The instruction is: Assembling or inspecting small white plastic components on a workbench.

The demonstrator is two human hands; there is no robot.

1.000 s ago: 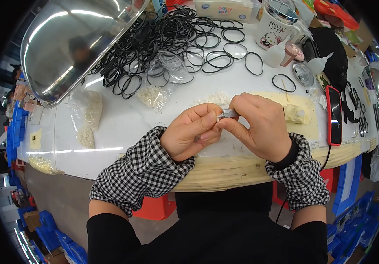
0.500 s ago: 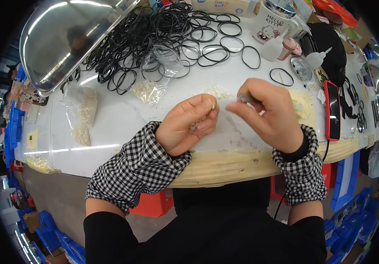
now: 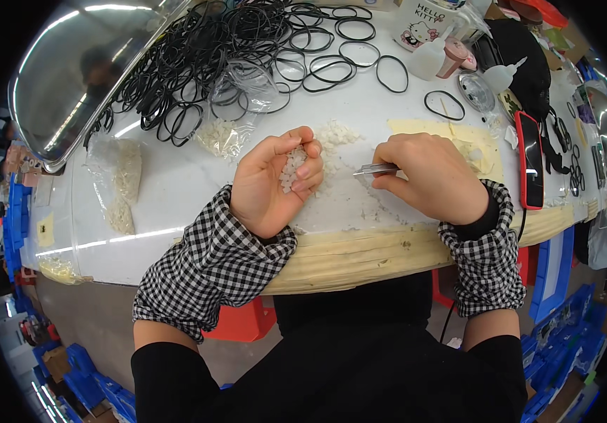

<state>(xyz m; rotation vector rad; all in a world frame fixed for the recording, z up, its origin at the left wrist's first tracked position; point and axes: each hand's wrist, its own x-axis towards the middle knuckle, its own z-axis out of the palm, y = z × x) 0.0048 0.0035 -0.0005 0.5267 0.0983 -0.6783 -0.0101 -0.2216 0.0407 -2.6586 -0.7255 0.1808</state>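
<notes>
My left hand (image 3: 275,185) is turned palm up and cupped, its fingers curled round several small translucent whitish pieces (image 3: 292,169). To its right, my right hand (image 3: 430,173) pinches a short silver metal tool (image 3: 376,169) between thumb and fingers. The tool's narrow end points left toward my left hand, a little apart from it; whether it is tweezers or a blade I cannot make out. Just beyond both hands lies a loose heap of whitish pieces (image 3: 336,134) on the white tabletop (image 3: 169,185).
Black rubber rings (image 3: 212,63) pile up at the back, beside a large clear-looking dome (image 3: 81,67). Bags of whitish pieces (image 3: 124,180) lie at left. A red-edged phone (image 3: 529,162), a white mug (image 3: 423,27) and yellow tape (image 3: 416,127) are at right.
My left hand has opened from a closed curl into a cup, showing the pieces in it. My right hand has turned downward, and the silver tool now shows clearly.
</notes>
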